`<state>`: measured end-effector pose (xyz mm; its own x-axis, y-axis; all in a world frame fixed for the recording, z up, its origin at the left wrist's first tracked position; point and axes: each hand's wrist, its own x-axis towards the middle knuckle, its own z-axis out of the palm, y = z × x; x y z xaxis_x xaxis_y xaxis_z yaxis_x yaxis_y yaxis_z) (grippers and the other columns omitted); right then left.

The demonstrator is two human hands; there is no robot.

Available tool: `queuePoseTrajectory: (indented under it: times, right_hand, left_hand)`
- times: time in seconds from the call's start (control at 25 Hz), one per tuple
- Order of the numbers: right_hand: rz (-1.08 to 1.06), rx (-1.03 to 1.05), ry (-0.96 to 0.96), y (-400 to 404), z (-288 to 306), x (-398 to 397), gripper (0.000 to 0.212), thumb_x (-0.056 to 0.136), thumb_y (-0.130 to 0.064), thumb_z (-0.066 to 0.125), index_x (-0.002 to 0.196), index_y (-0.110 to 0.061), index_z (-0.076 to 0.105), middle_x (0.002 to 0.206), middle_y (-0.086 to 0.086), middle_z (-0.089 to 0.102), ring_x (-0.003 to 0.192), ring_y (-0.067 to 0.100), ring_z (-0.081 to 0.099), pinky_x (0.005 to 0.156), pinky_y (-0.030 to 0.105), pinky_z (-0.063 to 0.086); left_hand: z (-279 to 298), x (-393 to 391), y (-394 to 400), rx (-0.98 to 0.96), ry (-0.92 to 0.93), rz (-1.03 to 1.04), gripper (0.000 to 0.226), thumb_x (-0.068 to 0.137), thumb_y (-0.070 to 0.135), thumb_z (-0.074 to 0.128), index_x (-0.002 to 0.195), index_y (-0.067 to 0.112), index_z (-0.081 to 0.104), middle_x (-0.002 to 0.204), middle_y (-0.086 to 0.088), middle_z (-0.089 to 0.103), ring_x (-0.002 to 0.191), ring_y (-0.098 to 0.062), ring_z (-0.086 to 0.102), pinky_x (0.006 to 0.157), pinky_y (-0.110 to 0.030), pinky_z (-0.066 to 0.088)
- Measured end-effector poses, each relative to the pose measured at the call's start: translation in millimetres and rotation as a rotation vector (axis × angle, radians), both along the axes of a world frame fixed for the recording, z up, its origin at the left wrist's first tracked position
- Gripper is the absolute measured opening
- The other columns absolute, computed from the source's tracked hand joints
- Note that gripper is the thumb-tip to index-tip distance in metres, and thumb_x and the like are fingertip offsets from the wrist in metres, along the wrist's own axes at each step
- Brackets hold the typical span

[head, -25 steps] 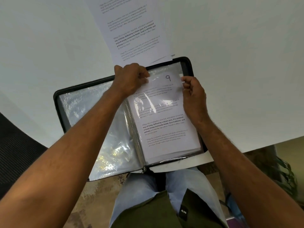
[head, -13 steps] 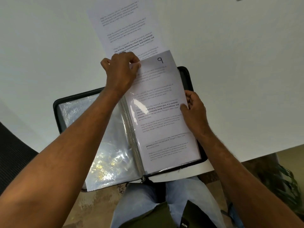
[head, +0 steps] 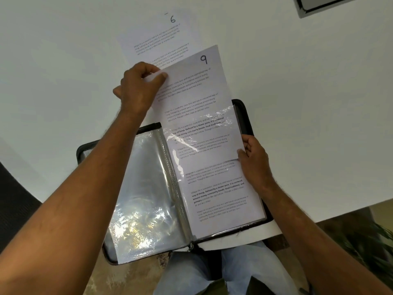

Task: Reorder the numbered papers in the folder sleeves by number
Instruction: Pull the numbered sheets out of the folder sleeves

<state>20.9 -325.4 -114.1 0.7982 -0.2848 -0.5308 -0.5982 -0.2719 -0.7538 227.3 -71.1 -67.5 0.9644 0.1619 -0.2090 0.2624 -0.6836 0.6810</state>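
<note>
A black zip folder (head: 244, 111) lies open on the white table, its clear sleeves (head: 144, 188) spread left and right. The paper marked 9 (head: 195, 96) sticks more than halfway out of the top of the right sleeve. My left hand (head: 138, 90) pinches that paper's upper left corner. My right hand (head: 253, 158) holds the right edge of the sleeve next to the paper's lower corner. Another printed paper (head: 219, 194) stays inside the right sleeve beneath. The paper marked 6 (head: 157, 37) lies flat on the table beyond the folder, partly under paper 9.
The white table (head: 308, 103) ends just behind the folder's near edge, which overhangs my lap. A dark-framed object (head: 323, 5) sits at the far right corner. A black chair (head: 14, 209) is at my left, a plant (head: 372, 248) at lower right.
My left hand has drawn paper 9 upward, far out of the right sleeve. My right hand slid down the sleeve's right edge. Paper 6's number came into view.
</note>
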Motion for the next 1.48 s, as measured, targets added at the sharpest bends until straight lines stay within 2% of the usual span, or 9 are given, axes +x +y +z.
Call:
queuePoseTrajectory:
  times: [0.08, 0.2, 0.44, 0.6, 0.76, 1.04, 1.16, 1.36, 1.48]
  right_hand:
    - [-0.004, -0.003, 0.0, 0, -1, -1, 0.035, 0.104, -0.006, 0.05, 0.137, -0.019, 0.054, 0.126, -0.004, 0.065, 0.107, 0.008, 0.065, 0.074, 0.004, 0.05]
    - [-0.009, -0.003, 0.006, 0, -1, -1, 0.036, 0.104, -0.006, 0.05, 0.138, -0.019, 0.054, 0.127, -0.003, 0.065, 0.11, 0.011, 0.065, 0.077, 0.005, 0.051]
    - [0.0, -0.001, 0.014, -1, 0, -1, 0.035, 0.104, -0.007, 0.05, 0.137, -0.02, 0.053, 0.125, -0.005, 0.065, 0.104, 0.006, 0.065, 0.076, 0.01, 0.053]
    - [-0.006, 0.012, 0.009, -2, 2, 1, 0.035, 0.103, -0.005, 0.052, 0.134, -0.022, 0.053, 0.117, -0.007, 0.067, 0.098, 0.006, 0.067, 0.077, 0.017, 0.056]
    - [-0.027, 0.054, -0.004, -3, 1, 2, 0.033, 0.101, -0.002, 0.052, 0.125, -0.024, 0.057, 0.106, -0.006, 0.071, 0.098, 0.01, 0.07, 0.087, 0.023, 0.056]
    - [-0.014, 0.079, 0.023, -7, 6, 0, 0.028, 0.102, -0.009, 0.056, 0.127, -0.02, 0.06, 0.107, -0.004, 0.071, 0.097, 0.012, 0.07, 0.077, 0.012, 0.054]
    - [-0.019, 0.076, 0.043, -10, 5, 3, 0.028, 0.101, -0.011, 0.058, 0.125, -0.024, 0.06, 0.107, -0.006, 0.071, 0.098, 0.012, 0.071, 0.082, 0.02, 0.055]
    - [-0.019, 0.082, 0.055, -10, 5, 4, 0.031, 0.099, -0.008, 0.058, 0.126, -0.024, 0.06, 0.108, -0.004, 0.071, 0.098, 0.014, 0.071, 0.08, 0.024, 0.057]
    - [-0.015, 0.061, 0.042, -9, 9, 3, 0.031, 0.099, -0.011, 0.06, 0.126, -0.025, 0.061, 0.108, -0.006, 0.072, 0.098, 0.011, 0.071, 0.086, 0.024, 0.056]
  left_hand:
    - [-8, -10, 13, -0.224, 0.078, 0.094, 0.029, 0.077, 0.053, 0.079, 0.097, 0.034, 0.07, 0.097, 0.014, 0.072, 0.096, -0.01, 0.068, 0.102, -0.045, 0.047]
    - [-20, -36, 20, -0.441, 0.183, 0.175, 0.026, 0.087, 0.024, 0.081, 0.107, 0.015, 0.068, 0.09, 0.002, 0.071, 0.076, -0.008, 0.067, 0.075, -0.027, 0.057]
    - [-41, -75, 14, -0.041, 0.259, 0.029, 0.018, 0.096, 0.022, 0.068, 0.088, 0.006, 0.067, 0.088, -0.005, 0.069, 0.08, -0.016, 0.062, 0.071, -0.023, 0.048]
    - [-36, -63, 14, -0.16, 0.231, 0.1, 0.009, 0.099, 0.021, 0.065, 0.098, 0.013, 0.069, 0.096, 0.001, 0.073, 0.076, -0.021, 0.071, 0.078, -0.038, 0.061]
    - [-29, -28, 15, -0.305, 0.202, 0.229, 0.01, 0.102, 0.019, 0.06, 0.096, 0.011, 0.059, 0.105, -0.004, 0.075, 0.07, -0.024, 0.076, 0.066, -0.034, 0.062]
    - [-36, 33, 14, -0.431, 0.157, 0.361, 0.018, 0.103, 0.013, 0.057, 0.086, 0.018, 0.054, 0.103, -0.008, 0.073, 0.074, -0.023, 0.076, 0.067, -0.036, 0.059]
    - [-44, 43, 12, -0.507, 0.18, 0.442, 0.009, 0.103, 0.012, 0.056, 0.095, 0.015, 0.058, 0.098, -0.01, 0.071, 0.074, -0.024, 0.074, 0.068, -0.04, 0.056]
    - [-49, 32, 6, -0.545, 0.084, 0.416, 0.025, 0.102, 0.011, 0.057, 0.123, 0.021, 0.052, 0.129, -0.005, 0.06, 0.08, -0.021, 0.071, 0.069, -0.03, 0.061]
    - [-49, 10, 10, -0.364, 0.019, 0.276, 0.031, 0.1, 0.019, 0.058, 0.13, 0.024, 0.054, 0.135, 0.003, 0.056, 0.098, -0.021, 0.07, 0.083, -0.031, 0.061]
